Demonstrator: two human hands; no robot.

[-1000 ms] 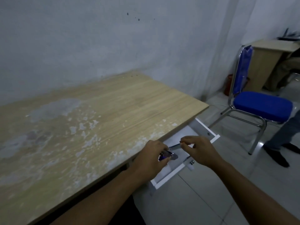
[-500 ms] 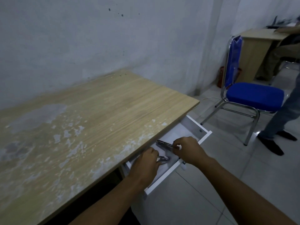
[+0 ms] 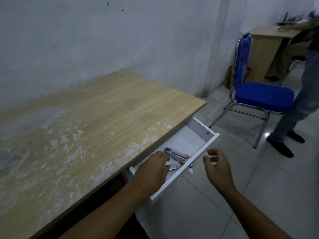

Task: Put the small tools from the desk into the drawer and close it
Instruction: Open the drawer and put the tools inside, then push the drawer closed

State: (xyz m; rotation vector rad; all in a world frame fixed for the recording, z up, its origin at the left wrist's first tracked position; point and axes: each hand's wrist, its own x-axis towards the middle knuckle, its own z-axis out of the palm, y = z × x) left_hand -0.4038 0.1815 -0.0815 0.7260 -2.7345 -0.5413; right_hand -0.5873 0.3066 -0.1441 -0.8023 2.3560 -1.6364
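A white drawer [image 3: 196,127] stands pulled out under the right front corner of the wooden desk [image 3: 103,118]. On its floor lies a metal stapler-like tool with orange tips [image 3: 176,155]. Closer to me, a smaller metal tool [image 3: 173,167] pokes out from under the curled fingers of my left hand [image 3: 151,171], which reaches palm-down into the drawer. Whether those fingers still grip it is unclear. My right hand [image 3: 215,163] hovers outside the drawer front, fingers spread and holding nothing, just right of the drawer's white knob [image 3: 190,168].
The desk top shows only worn, flaking patches. A blue padded chair with a chrome frame [image 3: 264,97] stands on the tiled floor to the right. A person in jeans [image 3: 302,100] stands beside it, at a second desk [image 3: 269,40] in the far corner.
My right hand has let go of the stapler-like tool, now lying in the drawer, and has pulled back outside the drawer front. My left hand stays low in the drawer over the smaller tool.
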